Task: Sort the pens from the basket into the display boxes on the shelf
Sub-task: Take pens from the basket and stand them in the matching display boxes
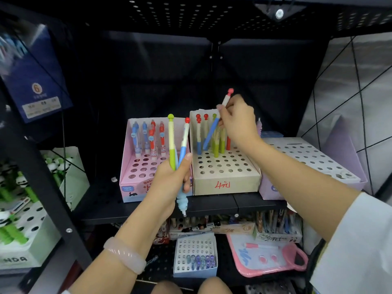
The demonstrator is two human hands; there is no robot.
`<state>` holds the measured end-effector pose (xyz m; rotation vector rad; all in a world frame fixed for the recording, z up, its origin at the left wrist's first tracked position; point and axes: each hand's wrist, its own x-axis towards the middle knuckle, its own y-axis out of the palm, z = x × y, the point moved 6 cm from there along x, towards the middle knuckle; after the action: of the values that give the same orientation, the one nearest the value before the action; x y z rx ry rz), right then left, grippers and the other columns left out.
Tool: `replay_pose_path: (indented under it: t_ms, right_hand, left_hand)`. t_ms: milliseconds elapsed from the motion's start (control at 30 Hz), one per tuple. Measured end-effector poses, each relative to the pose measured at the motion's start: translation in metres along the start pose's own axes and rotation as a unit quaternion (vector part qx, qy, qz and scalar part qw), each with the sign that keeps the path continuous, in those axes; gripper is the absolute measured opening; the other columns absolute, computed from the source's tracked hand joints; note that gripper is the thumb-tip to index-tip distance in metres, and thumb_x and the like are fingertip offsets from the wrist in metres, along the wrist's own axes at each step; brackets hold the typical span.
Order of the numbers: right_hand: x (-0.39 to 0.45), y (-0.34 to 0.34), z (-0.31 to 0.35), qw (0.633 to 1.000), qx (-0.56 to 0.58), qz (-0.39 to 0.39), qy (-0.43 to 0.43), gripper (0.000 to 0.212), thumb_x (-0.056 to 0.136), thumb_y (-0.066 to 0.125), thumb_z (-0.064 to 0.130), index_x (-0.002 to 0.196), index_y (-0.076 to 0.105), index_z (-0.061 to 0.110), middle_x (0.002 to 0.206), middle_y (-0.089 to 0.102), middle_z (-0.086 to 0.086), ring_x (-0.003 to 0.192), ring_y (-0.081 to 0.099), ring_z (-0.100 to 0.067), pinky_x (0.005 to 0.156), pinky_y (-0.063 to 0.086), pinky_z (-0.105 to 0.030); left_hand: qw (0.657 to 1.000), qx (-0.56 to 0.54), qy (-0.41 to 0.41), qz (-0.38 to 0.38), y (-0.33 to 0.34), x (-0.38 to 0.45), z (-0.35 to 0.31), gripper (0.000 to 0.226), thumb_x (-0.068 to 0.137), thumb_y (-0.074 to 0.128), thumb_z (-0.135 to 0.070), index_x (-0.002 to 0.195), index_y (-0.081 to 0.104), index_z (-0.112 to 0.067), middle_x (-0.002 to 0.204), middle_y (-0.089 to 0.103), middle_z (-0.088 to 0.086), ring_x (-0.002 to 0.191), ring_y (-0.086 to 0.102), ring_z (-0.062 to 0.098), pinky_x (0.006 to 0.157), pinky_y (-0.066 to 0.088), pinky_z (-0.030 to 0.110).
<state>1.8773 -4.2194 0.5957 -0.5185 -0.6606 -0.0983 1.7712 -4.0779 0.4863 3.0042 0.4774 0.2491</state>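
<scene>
A black perforated shelf (214,203) in a dark metal rack carries three display boxes: a pink box (135,177), a tan box (227,181) and a lilac box (314,158) side by side. The right hand (237,122) hovers over the tan box, its fingers (221,109) pinching a red-capped pen (226,98), tilted, just above the pens standing in the back rows. The left hand (171,181), in front of the pink box, has fingers curled round a bunch of pens (177,145), upright. Below the fingers, a lower shelf holds a small white box (195,255) and a pink board (265,255).
</scene>
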Motion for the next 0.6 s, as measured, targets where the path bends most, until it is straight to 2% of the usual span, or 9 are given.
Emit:
replay_pose_path:
  t_ms: [67, 167, 300, 433, 467, 533, 600]
  right_hand:
    - [-0.006, 0.008, 0.006, 0.994, -0.089, 0.032, -0.056, 0.014, 0.095, 0.052, 0.025, 0.09, 0.047, 0.012, 0.066, 0.056, 0.001, 0.059, 0.057, -0.015, 0.056, 0.047, -0.029]
    - [-0.014, 0.017, 0.012, 0.981, -0.153, 0.057, -0.102, 0.019, 0.096, 0.05, 0.025, 0.097, 0.05, 0.006, 0.069, 0.056, -0.003, 0.061, 0.054, -0.018, 0.059, 0.045, -0.032]
    - [-0.016, 0.016, 0.014, 0.98, -0.16, 0.056, -0.104, 0.021, 0.097, 0.048, 0.027, 0.097, 0.049, 0.006, 0.063, 0.05, 0.001, 0.05, 0.044, -0.01, 0.055, 0.041, -0.029]
    - [-0.016, 0.019, 0.01, 0.98, -0.168, 0.043, -0.098, 0.018, 0.097, 0.047, 0.027, 0.091, 0.045, 0.01, 0.059, 0.043, 0.005, 0.048, 0.041, -0.007, 0.043, 0.033, -0.017]
    - [-0.016, 0.021, 0.009, 0.979, -0.175, 0.047, -0.096, 0.017, 0.097, 0.046, 0.026, 0.092, 0.046, 0.01, 0.059, 0.044, 0.004, 0.049, 0.043, -0.011, 0.044, 0.035, -0.019]
    - [-0.017, 0.027, 0.007, 0.977, -0.181, 0.065, -0.09, 0.018, 0.097, 0.046, 0.024, 0.097, 0.049, 0.006, 0.067, 0.054, -0.005, 0.059, 0.053, -0.021, 0.056, 0.046, -0.033]
    - [-0.016, 0.031, 0.007, 0.975, -0.191, 0.072, -0.09, 0.02, 0.097, 0.047, 0.023, 0.097, 0.052, 0.004, 0.078, 0.061, -0.012, 0.069, 0.059, -0.026, 0.064, 0.049, -0.039]
  left_hand:
    - [1.0, -0.004, 0.004, -0.002, -0.001, 0.0, 0.001, 0.031, 0.091, 0.051, -0.037, 0.077, 0.05, -0.009, 0.042, 0.042, -0.01, 0.036, 0.038, 0.007, 0.04, 0.037, 0.018]
    - [1.0, -0.02, 0.0, -0.003, -0.003, 0.0, 0.003, 0.03, 0.093, 0.048, -0.037, 0.077, 0.049, -0.011, 0.043, 0.042, -0.01, 0.036, 0.037, 0.007, 0.039, 0.036, 0.017]
    - [0.999, -0.034, -0.01, -0.009, -0.006, -0.002, 0.005, 0.027, 0.093, 0.049, -0.035, 0.078, 0.048, -0.012, 0.043, 0.043, -0.01, 0.036, 0.037, 0.007, 0.038, 0.036, 0.017]
    - [0.999, -0.037, -0.015, -0.013, -0.007, -0.002, 0.006, 0.027, 0.093, 0.049, -0.035, 0.077, 0.047, -0.013, 0.043, 0.044, -0.01, 0.036, 0.038, 0.008, 0.039, 0.037, 0.017]
    - [0.999, -0.036, -0.016, -0.012, -0.007, -0.002, 0.007, 0.028, 0.093, 0.049, -0.035, 0.076, 0.047, -0.013, 0.043, 0.044, -0.01, 0.036, 0.038, 0.008, 0.039, 0.037, 0.017]
    - [0.999, -0.031, -0.015, -0.009, -0.007, -0.003, 0.007, 0.028, 0.094, 0.049, -0.035, 0.077, 0.046, -0.013, 0.043, 0.044, -0.01, 0.036, 0.038, 0.008, 0.039, 0.037, 0.018]
    - [0.999, -0.029, -0.016, -0.009, -0.007, -0.004, 0.007, 0.027, 0.094, 0.049, -0.035, 0.077, 0.046, -0.013, 0.043, 0.044, -0.009, 0.036, 0.038, 0.008, 0.04, 0.037, 0.018]
